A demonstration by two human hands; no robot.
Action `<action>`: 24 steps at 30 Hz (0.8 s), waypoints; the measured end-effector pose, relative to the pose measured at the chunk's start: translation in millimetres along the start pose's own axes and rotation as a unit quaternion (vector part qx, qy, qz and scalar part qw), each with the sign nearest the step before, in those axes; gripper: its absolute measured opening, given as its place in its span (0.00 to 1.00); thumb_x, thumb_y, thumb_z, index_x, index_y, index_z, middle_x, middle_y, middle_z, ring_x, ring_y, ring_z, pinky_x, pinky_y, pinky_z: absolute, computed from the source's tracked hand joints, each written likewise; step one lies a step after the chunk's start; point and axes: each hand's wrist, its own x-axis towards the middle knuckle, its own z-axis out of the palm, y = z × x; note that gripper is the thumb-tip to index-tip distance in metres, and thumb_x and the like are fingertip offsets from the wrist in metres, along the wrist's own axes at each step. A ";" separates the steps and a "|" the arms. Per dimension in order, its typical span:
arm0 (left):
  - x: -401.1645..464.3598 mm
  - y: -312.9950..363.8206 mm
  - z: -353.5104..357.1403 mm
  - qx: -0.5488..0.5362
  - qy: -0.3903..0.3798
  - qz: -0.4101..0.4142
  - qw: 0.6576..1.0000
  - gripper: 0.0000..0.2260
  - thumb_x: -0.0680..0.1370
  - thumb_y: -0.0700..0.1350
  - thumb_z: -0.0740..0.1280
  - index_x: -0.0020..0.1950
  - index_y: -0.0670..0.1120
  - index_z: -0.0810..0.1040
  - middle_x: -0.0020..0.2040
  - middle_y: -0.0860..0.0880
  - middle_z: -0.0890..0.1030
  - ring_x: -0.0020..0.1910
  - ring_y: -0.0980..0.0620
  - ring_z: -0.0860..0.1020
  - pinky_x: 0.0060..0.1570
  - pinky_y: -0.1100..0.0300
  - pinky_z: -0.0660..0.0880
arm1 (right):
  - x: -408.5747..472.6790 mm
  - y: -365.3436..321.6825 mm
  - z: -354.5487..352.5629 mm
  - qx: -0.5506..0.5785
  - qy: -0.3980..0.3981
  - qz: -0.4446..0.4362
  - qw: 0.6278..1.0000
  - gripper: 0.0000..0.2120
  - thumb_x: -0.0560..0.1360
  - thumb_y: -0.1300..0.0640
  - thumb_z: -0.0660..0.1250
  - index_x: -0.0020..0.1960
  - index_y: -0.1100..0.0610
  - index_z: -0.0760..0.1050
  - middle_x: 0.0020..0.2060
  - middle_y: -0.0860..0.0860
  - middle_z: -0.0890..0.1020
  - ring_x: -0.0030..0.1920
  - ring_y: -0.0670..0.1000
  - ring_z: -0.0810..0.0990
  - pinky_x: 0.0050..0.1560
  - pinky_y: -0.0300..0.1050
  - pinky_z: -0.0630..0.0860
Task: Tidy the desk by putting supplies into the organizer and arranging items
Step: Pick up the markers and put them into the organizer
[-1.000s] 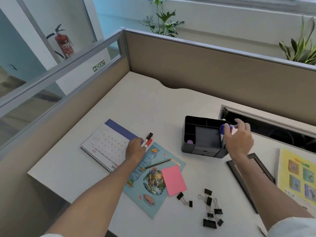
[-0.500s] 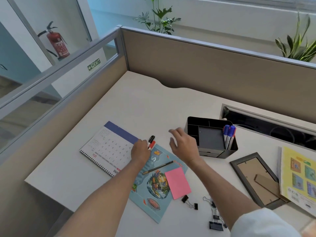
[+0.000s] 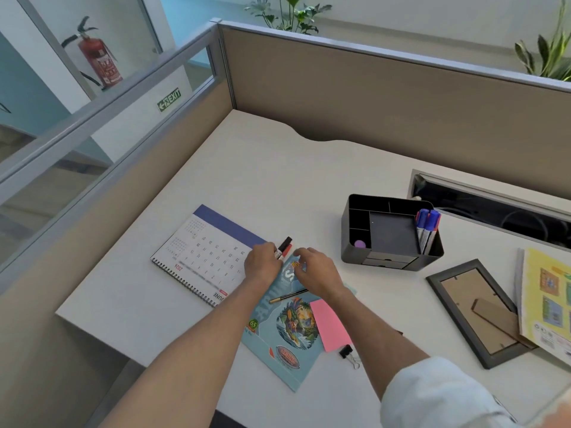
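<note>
Currently: white desk [image 3: 278, 168], partition walls along far and left edges. Spiral calendar [image 3: 204, 254] flat near left edge, blue booklet [image 3: 287, 322] beside it toward near edge, overlapping calendar's corner. Picture frame [image 3: 475, 313] face-down near right edge, yellow booklet [image 3: 547, 298] overlapping its right side at right edge. Dark organizer [image 3: 389, 233] right of centre, toward far edge, just in front of cable slot [image 3: 494, 208]; two blue markers [image 3: 428, 230] upright in its right compartment, small purple item [image 3: 360, 244] in front-left compartment. Pink sticky pad [image 3: 330, 324] on booklet's right side. Pencil [image 3: 287, 296] lying on booklet, partly under right wrist. Binder clip [image 3: 347, 353] on desk just beyond pad's near corner. Left hand [image 3: 262, 267] at calendar's corner, fingers clamped on red and black markers [image 3: 284, 247], tips pointing toward far edge. Right hand [image 3: 315, 270] just beside it over booklet's far end, fingers loosely bent, apart, holding nothing, tips close to markers.
</note>
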 end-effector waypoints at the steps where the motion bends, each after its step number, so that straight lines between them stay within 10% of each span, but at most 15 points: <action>1: -0.9 -0.3 -0.1 -0.007 0.001 0.003 1.000 0.02 0.73 0.42 0.68 0.44 0.45 0.78 0.43 0.44 0.82 0.41 0.43 0.79 0.33 0.57 0.69 | -0.1 -0.1 1.1 0.013 0.001 0.011 1.000 0.18 0.76 0.56 0.62 0.65 0.56 0.74 0.55 0.53 0.80 0.54 0.56 0.79 0.52 0.49 0.73; 14: -26.1 40.2 -21.2 -0.291 0.065 0.091 0.950 0.08 0.78 0.46 0.66 0.50 0.50 0.84 0.38 0.50 0.84 0.38 0.53 0.81 0.35 0.59 0.76 | 4.7 -19.0 -34.0 0.309 0.112 0.064 0.942 0.17 0.78 0.51 0.62 0.66 0.45 0.70 0.49 0.49 0.83 0.43 0.49 0.83 0.47 0.56 0.80; 24: -41.7 118.1 -27.7 -0.387 0.059 0.125 0.912 0.07 0.74 0.44 0.72 0.50 0.46 0.82 0.45 0.47 0.81 0.42 0.50 0.79 0.41 0.62 0.74 | -21.1 26.6 -130.0 0.285 0.206 0.043 0.935 0.15 0.74 0.57 0.67 0.60 0.46 0.75 0.40 0.46 0.83 0.41 0.48 0.82 0.45 0.52 0.82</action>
